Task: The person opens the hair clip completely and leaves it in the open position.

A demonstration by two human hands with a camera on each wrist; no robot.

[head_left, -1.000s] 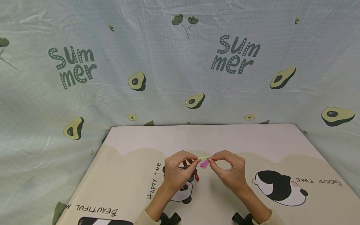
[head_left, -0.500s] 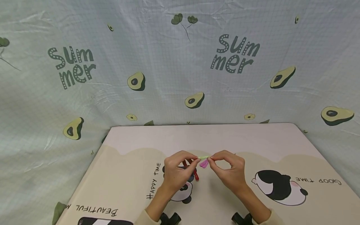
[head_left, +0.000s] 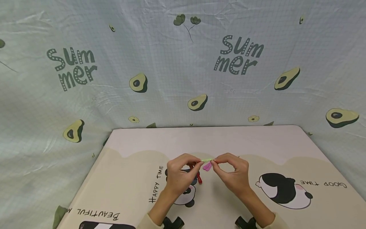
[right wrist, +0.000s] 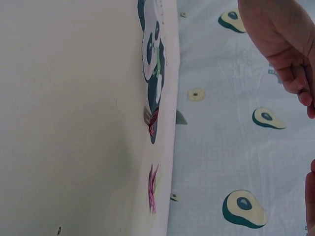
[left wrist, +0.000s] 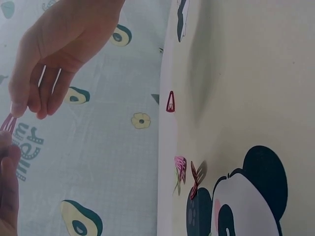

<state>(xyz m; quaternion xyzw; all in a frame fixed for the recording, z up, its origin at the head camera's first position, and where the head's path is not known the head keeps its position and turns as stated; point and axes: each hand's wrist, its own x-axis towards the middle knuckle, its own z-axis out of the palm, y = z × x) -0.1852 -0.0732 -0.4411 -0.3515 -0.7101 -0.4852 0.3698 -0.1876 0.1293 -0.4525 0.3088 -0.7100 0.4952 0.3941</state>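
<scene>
In the head view my left hand [head_left: 181,175] and right hand [head_left: 235,175] meet fingertip to fingertip above the table's middle. Both pinch a slim hair clip [left wrist: 8,122] with pinkish parallel bars, seen at the left edge of the left wrist view. Its far details are covered by fingertips. Beyond the fingers show a pink bunch of clips [head_left: 207,166] and a yellow-green clip [head_left: 206,160]; the left wrist view has these colours together on the table. Red clips [head_left: 199,178] lie partly behind the left hand. The right wrist view misses the held clip.
A single red snap clip [left wrist: 170,102] lies near the far edge of the table [head_left: 200,140]. The tabletop carries printed animals and lettering. A curtain [head_left: 166,54] with avocado prints hangs around the back and sides. Dark wrist-mounted devices [head_left: 173,222] sit below the forearms.
</scene>
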